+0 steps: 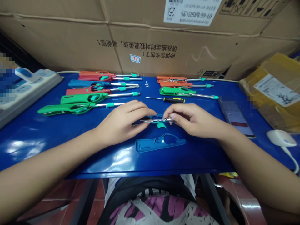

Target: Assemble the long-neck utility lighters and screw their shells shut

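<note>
My left hand (126,120) is closed on the left end of an opened blue stick lighter (157,116) above the blue table. My right hand (189,118) pinches a thin metal part (168,119) of that lighter at the other end; the fingertips hide part of it. A pale wire (153,120) runs between the two hands, and a teal trigger piece (161,125) shows just below. Nearer to me, the lighter's loose blue casing half (150,145) lies with its hollow inside facing up, touched by neither hand.
Several assembled-looking stick lighters (82,97) lie in a row at left. Three opened ones (178,90) lie at right, above a yellow-black screwdriver (173,100). A phone (236,117), a white charger (281,137), a taped parcel (274,90) and a power strip (28,87) flank the table; a large carton (82,31) stands behind.
</note>
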### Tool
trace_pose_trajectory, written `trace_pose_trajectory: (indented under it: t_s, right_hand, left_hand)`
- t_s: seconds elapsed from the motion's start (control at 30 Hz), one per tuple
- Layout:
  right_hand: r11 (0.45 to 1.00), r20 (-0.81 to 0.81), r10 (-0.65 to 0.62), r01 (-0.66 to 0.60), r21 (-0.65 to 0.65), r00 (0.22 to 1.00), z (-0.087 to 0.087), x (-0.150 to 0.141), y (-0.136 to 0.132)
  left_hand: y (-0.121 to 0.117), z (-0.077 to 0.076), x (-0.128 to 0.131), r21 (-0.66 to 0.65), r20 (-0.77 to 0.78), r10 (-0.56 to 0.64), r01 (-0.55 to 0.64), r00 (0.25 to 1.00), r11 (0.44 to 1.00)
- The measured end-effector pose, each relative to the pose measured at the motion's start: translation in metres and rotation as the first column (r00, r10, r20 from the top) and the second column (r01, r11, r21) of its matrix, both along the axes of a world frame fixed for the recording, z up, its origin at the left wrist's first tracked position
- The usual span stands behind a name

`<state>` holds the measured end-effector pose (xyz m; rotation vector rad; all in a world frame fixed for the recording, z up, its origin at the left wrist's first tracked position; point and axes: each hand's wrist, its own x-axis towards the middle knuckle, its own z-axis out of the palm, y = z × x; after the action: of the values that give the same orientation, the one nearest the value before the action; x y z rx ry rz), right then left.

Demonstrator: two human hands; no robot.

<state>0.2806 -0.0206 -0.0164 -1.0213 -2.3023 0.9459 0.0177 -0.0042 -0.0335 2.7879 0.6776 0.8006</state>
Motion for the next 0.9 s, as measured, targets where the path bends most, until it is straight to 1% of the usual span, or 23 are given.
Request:
trace_pose_trajectory:
  t_s: [0.1,0.23,0.3,0.5,0.63,0.9]
  right_hand:
    - [1.000,-0.010,0.021,-0.021,-0.018,1.000,0.0016,-0.0006,-0.0006]
    - [0.991,-0.030,0.050,-0.054,-0.121,0.998,0.0047,0.0002,-0.0031]
    - [0.988,-0.034,0.059,-0.063,-0.142,0.998,0.0051,0.0012,-0.0038]
    - [0.996,-0.020,0.064,-0.065,-0.060,0.998,0.0045,0.0041,-0.0010]
    - [0.998,0.006,0.063,-0.063,0.023,0.998,0.0045,0.0052,0.0009]
    - [0.994,0.050,0.055,-0.059,0.088,0.997,0.0017,0.0044,0.0008]
  left_hand:
    - [-0.0004,-0.0005,-0.0002,-0.019,0.002,-0.013,0.013,1.000,1.000]
    - [-0.0012,-0.0007,-0.0002,-0.006,0.002,-0.024,0.024,1.000,1.000]
    - [-0.0012,-0.0006,-0.0003,0.003,0.014,-0.031,0.031,0.999,1.000]
    - [-0.0012,-0.0007,0.0001,0.027,0.061,-0.027,0.026,0.998,0.999]
    - [-0.0022,-0.0004,0.0015,0.031,0.076,-0.010,0.007,0.997,0.999]
    - [-0.0036,-0.0004,0.0007,0.023,0.047,0.024,-0.025,0.999,0.999]
